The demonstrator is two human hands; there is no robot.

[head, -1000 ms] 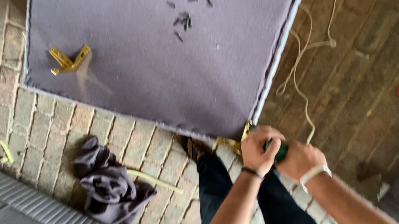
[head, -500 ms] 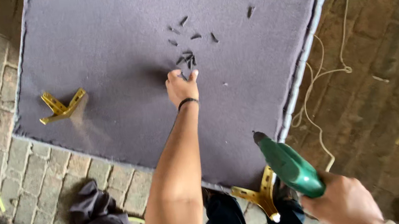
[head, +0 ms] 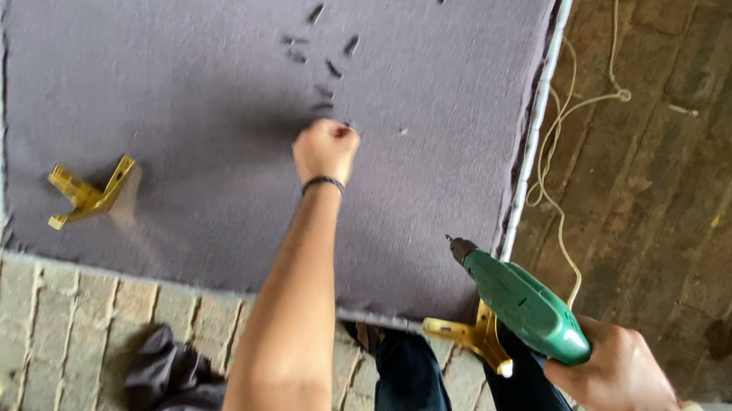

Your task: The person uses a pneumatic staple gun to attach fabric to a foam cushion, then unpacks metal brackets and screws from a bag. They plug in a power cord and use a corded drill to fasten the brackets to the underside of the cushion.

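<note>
Head view: grey fabric panel lay on brick floor.
Left hand: pinched shut over loose screws, far-centre; pick unclear.
Right hand: gripped green drill, near right.
Progress: gold bracket sat left, another at near edge; fixing looked unfinished.

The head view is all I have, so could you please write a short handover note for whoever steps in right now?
Left hand: closed, pinching a small dark screw out on the purple fabric panel.
Right hand: gripping the green power driver, bit pointing up, off the panel.
More loose screws lie scattered beyond the left hand.
Done: one gold bracket stands at the panel's left corner.
Left: another gold bracket sits at the near edge beside the driver; fastening can't be judged.
</note>
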